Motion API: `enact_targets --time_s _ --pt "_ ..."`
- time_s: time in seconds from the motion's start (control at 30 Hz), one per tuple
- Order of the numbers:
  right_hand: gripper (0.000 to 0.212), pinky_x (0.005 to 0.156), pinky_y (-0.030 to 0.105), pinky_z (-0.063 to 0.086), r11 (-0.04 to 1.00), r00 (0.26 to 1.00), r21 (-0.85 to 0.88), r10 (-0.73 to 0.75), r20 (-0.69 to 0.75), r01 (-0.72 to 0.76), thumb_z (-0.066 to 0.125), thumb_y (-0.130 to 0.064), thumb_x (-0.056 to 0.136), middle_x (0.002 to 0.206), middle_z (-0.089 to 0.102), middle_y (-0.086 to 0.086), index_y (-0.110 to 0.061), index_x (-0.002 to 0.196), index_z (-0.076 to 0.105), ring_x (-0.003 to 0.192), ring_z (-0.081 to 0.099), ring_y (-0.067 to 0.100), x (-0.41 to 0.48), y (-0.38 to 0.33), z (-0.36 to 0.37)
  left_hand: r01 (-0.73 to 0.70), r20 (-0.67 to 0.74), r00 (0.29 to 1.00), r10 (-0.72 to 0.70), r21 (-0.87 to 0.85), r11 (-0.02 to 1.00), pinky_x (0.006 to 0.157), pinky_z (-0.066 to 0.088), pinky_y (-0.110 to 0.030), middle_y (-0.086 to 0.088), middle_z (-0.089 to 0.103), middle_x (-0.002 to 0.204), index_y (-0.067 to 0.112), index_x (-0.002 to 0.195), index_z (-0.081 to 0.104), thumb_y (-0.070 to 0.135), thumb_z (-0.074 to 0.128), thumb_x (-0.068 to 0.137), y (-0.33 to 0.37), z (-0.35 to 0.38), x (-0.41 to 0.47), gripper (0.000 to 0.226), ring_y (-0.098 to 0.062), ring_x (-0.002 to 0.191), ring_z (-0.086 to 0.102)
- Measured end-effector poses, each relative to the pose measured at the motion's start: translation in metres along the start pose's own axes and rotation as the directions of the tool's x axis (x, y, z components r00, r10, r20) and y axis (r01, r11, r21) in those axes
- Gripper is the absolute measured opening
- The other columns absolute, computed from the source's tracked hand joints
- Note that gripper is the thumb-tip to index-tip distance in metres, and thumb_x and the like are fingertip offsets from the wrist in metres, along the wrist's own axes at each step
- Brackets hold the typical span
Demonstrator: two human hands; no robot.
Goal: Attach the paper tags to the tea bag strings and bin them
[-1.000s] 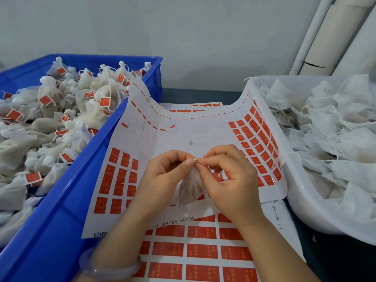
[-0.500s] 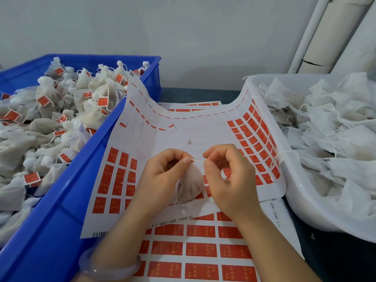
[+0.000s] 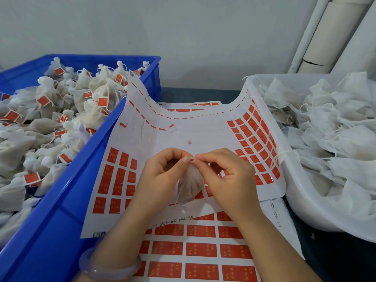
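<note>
A white mesh tea bag (image 3: 190, 185) hangs between my hands over the sticker sheet (image 3: 154, 143) of orange-red paper tags. My left hand (image 3: 162, 176) pinches the bag's neck and string at the top. My right hand (image 3: 225, 176) pinches the thin white string right beside it, fingertips almost touching. The string's end shows as a tiny stub between the thumbs. The blue bin (image 3: 61, 210) on the left is piled with tagged tea bags (image 3: 97, 92). The white tub (image 3: 301, 206) on the right holds untagged bags (image 3: 329, 127).
More full tag sheets (image 3: 199, 249) lie under my wrists. The upper sheet curls up against both containers. White pipes (image 3: 317, 33) stand against the grey wall at the back right. A pale bangle (image 3: 109, 269) sits on my left wrist.
My fingertips drew a short way apart along the string half a second ago, then closed together again. The tea bag stays hanging in the same place.
</note>
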State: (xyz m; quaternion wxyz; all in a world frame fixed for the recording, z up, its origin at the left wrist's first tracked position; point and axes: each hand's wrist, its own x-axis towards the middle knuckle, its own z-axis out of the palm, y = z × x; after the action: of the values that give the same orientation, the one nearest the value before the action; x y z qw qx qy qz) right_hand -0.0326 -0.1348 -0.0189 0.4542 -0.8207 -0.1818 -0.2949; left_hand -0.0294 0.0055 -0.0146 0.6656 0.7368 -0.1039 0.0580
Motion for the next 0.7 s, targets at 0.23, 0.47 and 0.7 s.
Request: enact_targets --time_s 0.23,0.47,0.7 --pt "0.012 0.065 0.003 0.045 0.992 0.996 0.089 0.091 0.014 -0.092 0.059 -0.028 0.084 0.079 0.058 -0.022 -0.02 0.088 0.066 0.078 0.058 -0.006 -0.001 -0.001 0.003 -0.035 0.015 0.999 0.035 -0.002 0.999 0.066 0.053 -0.018 0.007 0.068 0.082 0.023 0.089 0.065 0.025 0.059 0.081 0.003 0.0 -0.001 0.01 -0.011 0.08 0.066" --pt "0.014 0.062 0.004 0.045 0.961 0.984 0.21 0.178 0.027 -0.18 0.051 -0.037 0.082 0.074 0.057 -0.024 -0.026 0.087 0.059 0.079 0.059 -0.008 0.001 -0.003 0.001 -0.075 0.073 0.995 0.069 0.079 0.994 0.068 0.053 -0.016 0.012 0.07 0.093 0.029 0.101 0.066 0.003 0.073 0.074 0.007 0.0 -0.002 0.038 -0.008 0.086 0.067" --pt "0.007 0.063 0.005 0.046 0.951 0.981 0.241 0.189 0.046 -0.194 0.051 -0.038 0.084 0.074 0.058 -0.022 -0.032 0.084 0.055 0.079 0.059 -0.006 0.0 -0.003 0.001 -0.056 -0.023 0.998 0.057 0.063 0.996 0.061 0.052 -0.012 0.015 0.07 0.079 0.03 0.083 0.067 0.037 0.067 0.062 0.01 0.002 -0.002 0.022 -0.005 0.075 0.068"
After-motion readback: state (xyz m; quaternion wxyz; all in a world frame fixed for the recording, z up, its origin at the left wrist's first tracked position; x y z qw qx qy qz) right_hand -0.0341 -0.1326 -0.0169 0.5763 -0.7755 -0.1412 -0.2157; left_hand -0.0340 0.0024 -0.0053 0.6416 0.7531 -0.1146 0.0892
